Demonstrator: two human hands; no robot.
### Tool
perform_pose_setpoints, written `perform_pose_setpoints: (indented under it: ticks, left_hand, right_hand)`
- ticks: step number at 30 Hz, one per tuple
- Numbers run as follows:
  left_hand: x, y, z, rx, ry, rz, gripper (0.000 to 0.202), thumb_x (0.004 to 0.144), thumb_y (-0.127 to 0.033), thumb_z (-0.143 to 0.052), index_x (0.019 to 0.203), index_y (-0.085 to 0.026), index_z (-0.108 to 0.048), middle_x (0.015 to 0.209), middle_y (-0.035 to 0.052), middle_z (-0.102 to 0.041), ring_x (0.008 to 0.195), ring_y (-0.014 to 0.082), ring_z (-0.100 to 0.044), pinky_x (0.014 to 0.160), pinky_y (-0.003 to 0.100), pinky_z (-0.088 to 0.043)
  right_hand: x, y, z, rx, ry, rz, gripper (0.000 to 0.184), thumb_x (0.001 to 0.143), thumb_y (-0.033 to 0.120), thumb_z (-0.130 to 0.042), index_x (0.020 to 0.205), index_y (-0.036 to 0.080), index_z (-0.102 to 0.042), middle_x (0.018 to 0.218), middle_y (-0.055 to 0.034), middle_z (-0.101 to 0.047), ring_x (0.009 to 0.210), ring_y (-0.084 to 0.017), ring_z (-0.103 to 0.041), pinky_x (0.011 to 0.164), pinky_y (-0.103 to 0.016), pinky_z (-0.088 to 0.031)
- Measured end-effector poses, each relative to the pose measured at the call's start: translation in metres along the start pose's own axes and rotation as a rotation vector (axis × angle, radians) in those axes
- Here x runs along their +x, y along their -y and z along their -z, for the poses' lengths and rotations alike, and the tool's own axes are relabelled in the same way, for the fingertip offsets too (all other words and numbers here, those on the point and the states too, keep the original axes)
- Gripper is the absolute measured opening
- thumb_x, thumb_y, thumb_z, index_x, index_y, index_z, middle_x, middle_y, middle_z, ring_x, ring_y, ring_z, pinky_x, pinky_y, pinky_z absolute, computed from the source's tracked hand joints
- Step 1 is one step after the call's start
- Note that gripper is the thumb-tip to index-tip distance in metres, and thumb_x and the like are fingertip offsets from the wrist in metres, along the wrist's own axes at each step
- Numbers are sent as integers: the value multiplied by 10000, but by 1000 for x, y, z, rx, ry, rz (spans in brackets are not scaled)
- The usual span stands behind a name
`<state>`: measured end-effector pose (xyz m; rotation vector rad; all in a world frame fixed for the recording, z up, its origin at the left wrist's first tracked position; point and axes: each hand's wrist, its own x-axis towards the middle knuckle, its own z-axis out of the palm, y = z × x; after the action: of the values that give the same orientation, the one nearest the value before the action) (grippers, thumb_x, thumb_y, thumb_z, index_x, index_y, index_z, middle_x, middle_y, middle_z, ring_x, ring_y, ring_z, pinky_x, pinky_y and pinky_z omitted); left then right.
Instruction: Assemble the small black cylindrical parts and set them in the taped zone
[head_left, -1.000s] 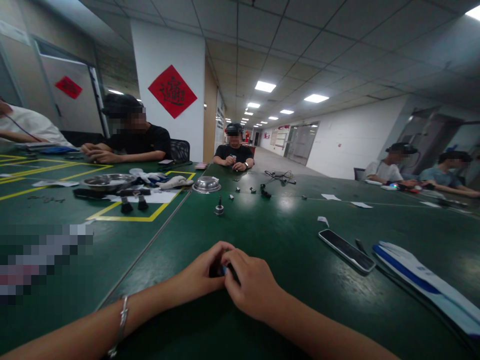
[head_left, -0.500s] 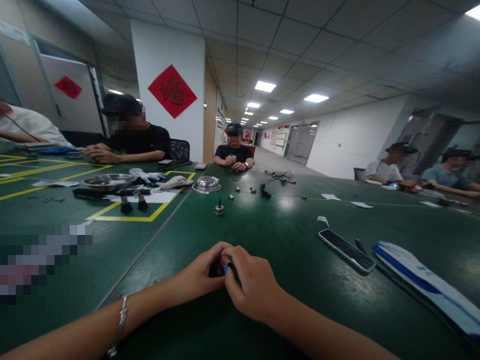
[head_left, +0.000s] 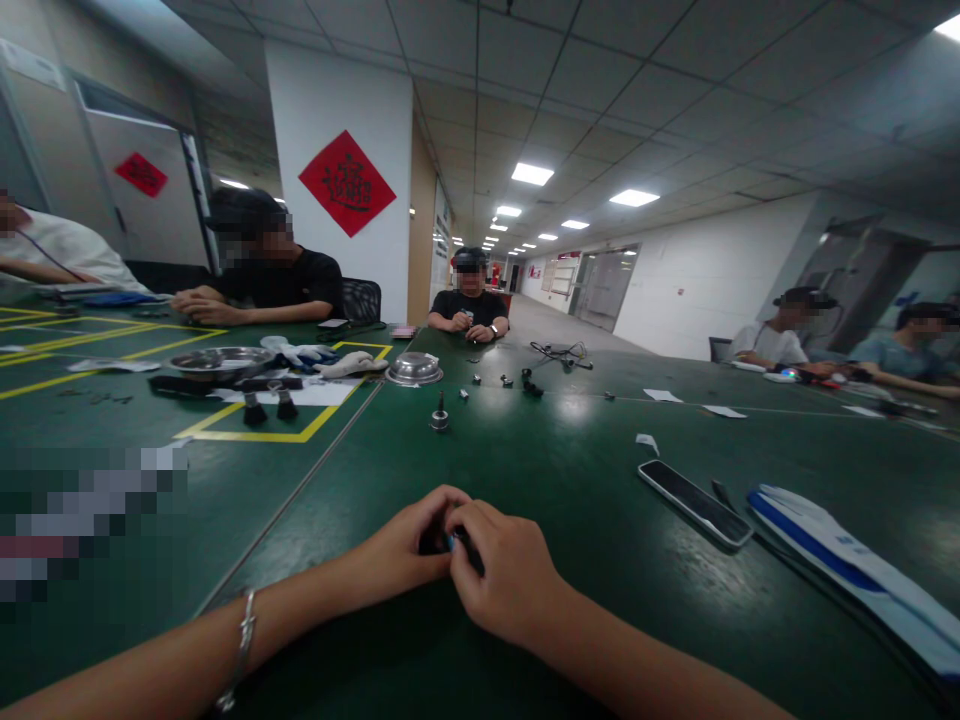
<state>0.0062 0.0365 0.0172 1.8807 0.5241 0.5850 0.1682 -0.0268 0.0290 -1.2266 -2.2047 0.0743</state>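
Close in front of me, my left hand (head_left: pixel 416 540) and my right hand (head_left: pixel 506 565) meet just above the green table (head_left: pixel 337 650). The fingertips of both are curled together around a small dark part with a bit of blue (head_left: pixel 452 542). Most of this part is hidden behind the fingers, so its kind cannot be made out. Both hands are closed, the right thumb and fingers pinching at the near side. Beyond the hands stands a small round metal piece with an upright dark stem (head_left: pixel 439 415).
Right of my hands lie a phone (head_left: pixel 694 503) and a white-and-blue packet (head_left: pixel 847 570). Farther off are a metal dish (head_left: pixel 414 369), several small metal parts (head_left: pixel 507 381), a cable (head_left: pixel 562 353), two brushes (head_left: pixel 255 410) and gloves (head_left: pixel 349 364). Co-workers sit around the table.
Both hands stay in nearly the same place. The right fingers have shifted slightly at the part, and less of its dark and blue surface shows.
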Motion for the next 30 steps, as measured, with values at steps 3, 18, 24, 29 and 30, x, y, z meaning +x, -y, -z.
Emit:
perform_pose_setpoints:
  ticks: [3, 18, 24, 29, 30]
  left_hand:
    - [0, 0, 0, -1, 3, -23, 372, 773, -183, -610, 1106, -191, -444, 1062, 41, -559, 1019, 200, -531, 890, 354, -430]
    - [0, -4, 2, 72, 4, -14, 282, 784, -209, -611, 1040, -181, -497, 1027, 35, -579, 999, 197, -539, 885, 347, -431]
    - [0, -5, 2, 73, 15, 0, 311, 789, -195, -610, 1074, -181, -484, 1026, 29, -570, 973, 187, -548, 844, 324, -441]
    - [-1, -7, 2, 74, -3, 9, 318, 781, -179, -608, 1078, -183, -493, 1002, 16, -570, 946, 174, -543, 836, 311, -436]
    - [-1, -7, 2, 63, -1, 7, 322, 775, -167, -605, 1077, -181, -494, 1012, 18, -571, 955, 177, -542, 843, 313, -434]
  right_hand:
    - [0, -1, -2, 14, -4, -8, 154, 803, 139, -455, 931, 199, -516, 919, -26, -607, 758, -148, -588, 658, -248, -412]
    - [-1, -2, -2, 11, 27, 1, 182, 832, 138, -424, 990, 191, -498, 931, -33, -571, 761, -153, -565, 662, -260, -394]
    - [-2, -5, -1, -9, 69, 53, 168, 828, 146, -406, 978, 187, -470, 965, -41, -539, 733, -152, -540, 643, -264, -384]
    - [-1, -5, 0, -49, 93, 77, 191, 813, 137, -408, 990, 180, -465, 973, -47, -539, 725, -152, -540, 630, -260, -379]
    - [0, -5, 1, -68, 95, 75, 182, 821, 150, -412, 992, 178, -468, 974, -48, -542, 722, -153, -541, 627, -262, -378]
